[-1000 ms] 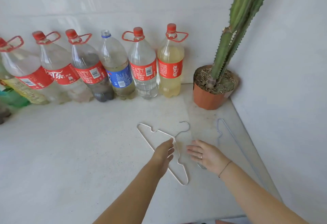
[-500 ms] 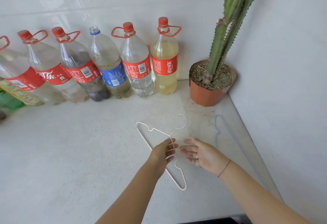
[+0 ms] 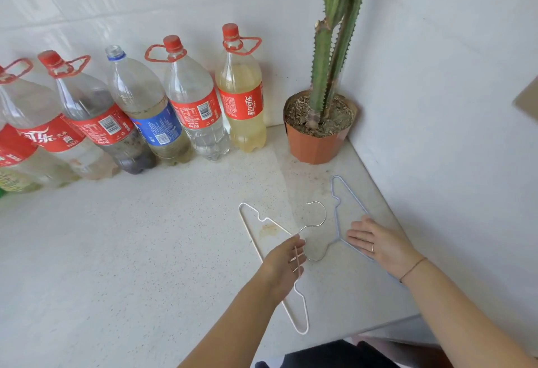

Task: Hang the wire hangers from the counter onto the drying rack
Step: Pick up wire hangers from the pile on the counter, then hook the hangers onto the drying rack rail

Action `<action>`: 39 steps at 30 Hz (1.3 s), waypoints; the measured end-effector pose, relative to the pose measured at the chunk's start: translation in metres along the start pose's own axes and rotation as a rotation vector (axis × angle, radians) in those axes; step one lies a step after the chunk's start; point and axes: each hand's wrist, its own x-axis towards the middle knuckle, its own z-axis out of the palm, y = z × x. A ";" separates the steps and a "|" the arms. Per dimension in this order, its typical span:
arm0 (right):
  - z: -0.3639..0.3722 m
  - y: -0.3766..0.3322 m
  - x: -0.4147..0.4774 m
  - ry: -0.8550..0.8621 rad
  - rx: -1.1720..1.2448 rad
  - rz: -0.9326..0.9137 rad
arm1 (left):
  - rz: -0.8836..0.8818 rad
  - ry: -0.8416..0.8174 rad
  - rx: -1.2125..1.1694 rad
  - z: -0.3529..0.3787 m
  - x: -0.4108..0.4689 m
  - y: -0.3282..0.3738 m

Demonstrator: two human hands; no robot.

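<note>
**left grip has the white hanger, right goes for the blue**

head view: the left grip (image 3: 286,263) was only reaching a second ago, and now its fingers are curled round the neck of the white hanger (image 3: 276,225), just under the hook. that's a hold. i can't tell whether the wire has left the table (image 3: 145,251) yet; its long side runs back under the wrist towards the near edge.

the right grip (image 3: 375,244) has slid away from the left one, out towards the wall. it now lies flat, fingers straight, on the near arm of the blue hanger (image 3: 336,222), holding nothing so far. that hanger rests on the table by the wall, and its hook curls in just beside the left fingers, so the two wires could snag as they come up.

the bottles (image 3: 192,105) and the cactus pot (image 3: 317,146) stand at the back, well clear of both hangers.

my read: one hanger is secured and the second is about to be gathered. no rack is in sight, so all the hanging is still to come.
</note>
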 end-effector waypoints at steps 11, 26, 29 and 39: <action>0.017 -0.010 -0.009 0.018 -0.130 0.005 | 0.008 -0.038 -0.157 -0.004 -0.014 0.008; 0.134 -0.071 -0.068 -0.524 0.192 -0.166 | 0.429 -0.069 -0.257 -0.051 -0.131 0.069; 0.180 -0.091 -0.093 -0.672 0.162 -0.162 | 0.563 0.019 -0.270 -0.075 -0.169 0.080; 0.350 -0.144 -0.215 -1.204 -0.014 -0.182 | 0.930 0.332 -0.318 -0.158 -0.340 0.111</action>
